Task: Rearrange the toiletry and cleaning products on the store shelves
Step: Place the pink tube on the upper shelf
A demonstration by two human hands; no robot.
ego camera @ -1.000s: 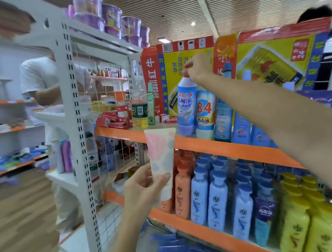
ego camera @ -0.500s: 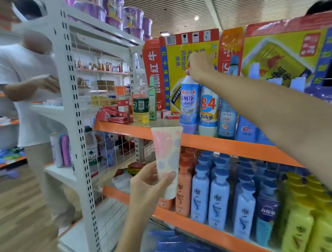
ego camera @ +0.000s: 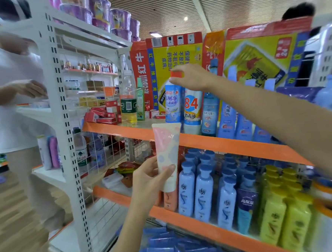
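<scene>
My left hand (ego camera: pixel 149 178) grips a pink and white tube (ego camera: pixel 168 151) upright in front of the orange shelf edge (ego camera: pixel 231 143). My right hand (ego camera: pixel 192 77) reaches to the upper shelf and holds the red cap of a blue and white cleaner bottle (ego camera: pixel 172 103), which stands on that shelf. Beside it stands a white "84" disinfectant bottle (ego camera: pixel 192 110), then several blue bottles (ego camera: pixel 227 119) to the right. On the shelf below stand blue shampoo bottles (ego camera: pixel 203 192), an orange bottle (ego camera: pixel 169 201) and yellow bottles (ego camera: pixel 280 206).
A person in a white shirt (ego camera: pixel 11 93) stands at the left beside a white rack (ego camera: pixel 62 113). Red and yellow cartons (ego camera: pixel 176 56) back the upper shelf. An oil bottle (ego camera: pixel 128 101) and small red boxes (ego camera: pixel 101 114) sit at its left end. Blue packs (ego camera: pixel 169 247) lie on the bottom shelf.
The view has shifted right and slightly closer. My right hand keeps hold of the cleaner bottle's cap, now showing red. The person at the left has come nearer to the white rack.
</scene>
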